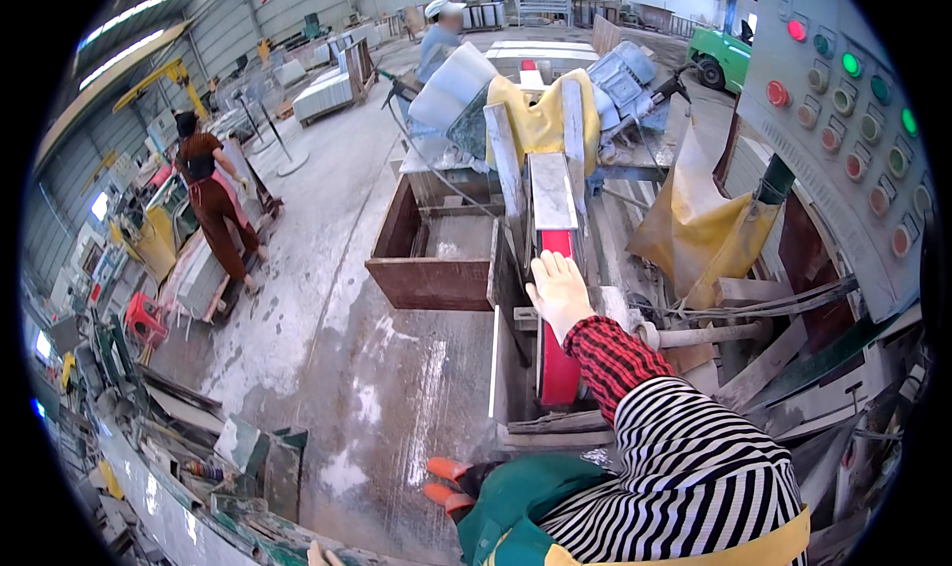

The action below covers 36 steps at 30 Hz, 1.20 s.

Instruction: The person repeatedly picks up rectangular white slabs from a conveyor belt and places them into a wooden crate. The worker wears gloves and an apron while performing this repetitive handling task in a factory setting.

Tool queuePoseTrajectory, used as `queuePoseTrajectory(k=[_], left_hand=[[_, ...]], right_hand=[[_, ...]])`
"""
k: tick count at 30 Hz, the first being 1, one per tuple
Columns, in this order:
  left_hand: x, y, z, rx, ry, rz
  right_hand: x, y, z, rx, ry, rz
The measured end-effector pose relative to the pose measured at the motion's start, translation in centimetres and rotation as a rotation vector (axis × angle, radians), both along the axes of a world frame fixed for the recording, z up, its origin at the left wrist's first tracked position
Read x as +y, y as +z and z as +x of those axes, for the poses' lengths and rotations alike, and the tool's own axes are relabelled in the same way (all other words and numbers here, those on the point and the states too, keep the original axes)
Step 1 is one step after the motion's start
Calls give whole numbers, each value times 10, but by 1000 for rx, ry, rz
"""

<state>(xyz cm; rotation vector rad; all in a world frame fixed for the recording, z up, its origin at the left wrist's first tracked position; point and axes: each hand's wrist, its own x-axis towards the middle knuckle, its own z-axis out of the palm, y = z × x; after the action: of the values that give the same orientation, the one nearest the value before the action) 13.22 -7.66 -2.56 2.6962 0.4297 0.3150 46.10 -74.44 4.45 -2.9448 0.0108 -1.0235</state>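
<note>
My right hand (pixel 560 291) stretches forward over the narrow red conveyor belt (pixel 561 368), palm down, fingers extended and holding nothing. Whether the palm touches the belt cannot be made out. Just beyond my fingertips, a flat pale strip (pixel 553 191) lies along the belt line and runs toward a yellow flexible cover (pixel 542 120) between two upright boards. Of my left hand (pixel 323 555), only pale fingertips show at the lower edge, apart from each other; the rest is out of the picture.
A control panel (pixel 843 110) with lit buttons stands at the right. Left of the belt sits an open brown box (pixel 431 283). Motors (pixel 623 70) flank the cover. Two other people (pixel 213 184) are farther off, and a green forklift (pixel 719 51) is at the back right.
</note>
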Motion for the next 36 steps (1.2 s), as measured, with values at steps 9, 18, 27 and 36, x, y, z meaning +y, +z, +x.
queuePoseTrajectory(k=[9,18,27,36], left_hand=[[-102,54,25,87,-1,370],[-100,54,25,179,-2,397],[-103,57,24,214,-4,398],[-106,60,25,228,-6,433]], right_hand=[[-21,4,-27,63,-50,13],[-14,4,-34,110,-37,33],[-10,-1,-41,44,-18,14],[-4,0,-49,34,-2,12]])
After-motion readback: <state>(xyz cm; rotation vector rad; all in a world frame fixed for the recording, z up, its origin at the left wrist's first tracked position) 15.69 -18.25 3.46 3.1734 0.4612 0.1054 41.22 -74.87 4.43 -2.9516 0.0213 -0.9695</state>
